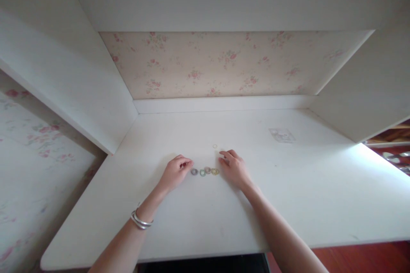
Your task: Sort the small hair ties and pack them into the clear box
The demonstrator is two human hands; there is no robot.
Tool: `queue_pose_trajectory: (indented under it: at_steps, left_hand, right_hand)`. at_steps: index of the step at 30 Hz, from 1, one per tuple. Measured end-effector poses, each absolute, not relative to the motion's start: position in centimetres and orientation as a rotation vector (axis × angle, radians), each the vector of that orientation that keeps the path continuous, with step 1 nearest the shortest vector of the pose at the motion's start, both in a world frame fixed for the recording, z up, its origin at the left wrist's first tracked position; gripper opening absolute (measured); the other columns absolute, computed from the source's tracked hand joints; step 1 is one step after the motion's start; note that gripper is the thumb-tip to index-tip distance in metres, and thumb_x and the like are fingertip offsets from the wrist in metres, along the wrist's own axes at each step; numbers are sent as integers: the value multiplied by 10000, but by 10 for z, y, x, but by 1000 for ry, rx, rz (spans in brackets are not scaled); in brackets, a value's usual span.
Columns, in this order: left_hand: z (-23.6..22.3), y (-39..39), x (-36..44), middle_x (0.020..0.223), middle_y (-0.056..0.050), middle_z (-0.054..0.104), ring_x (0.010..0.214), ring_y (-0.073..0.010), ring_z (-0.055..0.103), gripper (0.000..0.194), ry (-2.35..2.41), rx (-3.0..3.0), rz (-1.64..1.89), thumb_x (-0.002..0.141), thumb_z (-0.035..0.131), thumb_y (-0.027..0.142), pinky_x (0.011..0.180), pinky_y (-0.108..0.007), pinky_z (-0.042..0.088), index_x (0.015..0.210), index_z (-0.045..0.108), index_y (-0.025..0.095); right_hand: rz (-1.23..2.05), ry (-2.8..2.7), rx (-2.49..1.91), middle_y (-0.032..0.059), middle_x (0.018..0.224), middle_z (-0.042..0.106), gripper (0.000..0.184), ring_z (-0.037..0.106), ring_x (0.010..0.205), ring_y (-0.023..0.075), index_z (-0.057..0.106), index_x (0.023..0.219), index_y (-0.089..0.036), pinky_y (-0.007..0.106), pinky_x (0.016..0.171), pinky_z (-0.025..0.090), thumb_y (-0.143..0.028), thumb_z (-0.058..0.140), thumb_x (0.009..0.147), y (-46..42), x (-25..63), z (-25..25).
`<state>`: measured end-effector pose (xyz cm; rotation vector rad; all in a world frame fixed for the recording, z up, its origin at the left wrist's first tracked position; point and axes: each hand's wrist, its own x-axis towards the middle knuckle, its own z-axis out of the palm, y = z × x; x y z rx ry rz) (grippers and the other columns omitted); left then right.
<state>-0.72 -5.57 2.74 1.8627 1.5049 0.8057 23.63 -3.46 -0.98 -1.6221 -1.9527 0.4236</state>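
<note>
Four small clusters of thin rings lie side by side on the white desk: a grey one (194, 172), a green one (203, 172), a brownish one (208, 170) and a yellow one (215, 171). Farther back lies a single pale yellow ring (215, 146). Just left of the grey cluster, my left hand (177, 171) has thumb and forefinger pressed together; whether anything is between them cannot be made out. My right hand (235, 169) rests right of the yellow cluster, its thumb and fingers apart with nothing visible in them.
A clear plastic bag (282, 135) lies at the back right of the desk (179, 230). White side panels, a low back ledge (224, 103) and an overhead shelf (224, 10) enclose the back. Flowered wallpaper shows behind. A dark opening is below the front edge.
</note>
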Motion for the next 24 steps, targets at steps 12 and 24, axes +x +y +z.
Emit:
queue_pose_trajectory:
  at_steps: [12, 24]
  left_hand:
    - [19, -54, -14, 868, -24, 697, 818, -182, 614, 318, 1486, 1541, 842, 801, 518, 439, 730, -274, 445, 887, 688, 185]
    - [13, -52, -16, 896, -29, 699, 850, -191, 619, 341, 1460, 1531, 838, 796, 516, 462, 768, -287, 448, 891, 686, 183]
  right_hand:
    - [271, -2074, -1653, 51, 931, 597, 234, 527, 920, 185, 675, 889, -246, 324, 778, 340, -288, 444, 895, 3, 220, -13]
    - [608, -1886, -1416, 51, 878, 578, 281, 551, 768, 157, 644, 853, -206, 286, 692, 430, -381, 429, 900, -53, 231, -6]
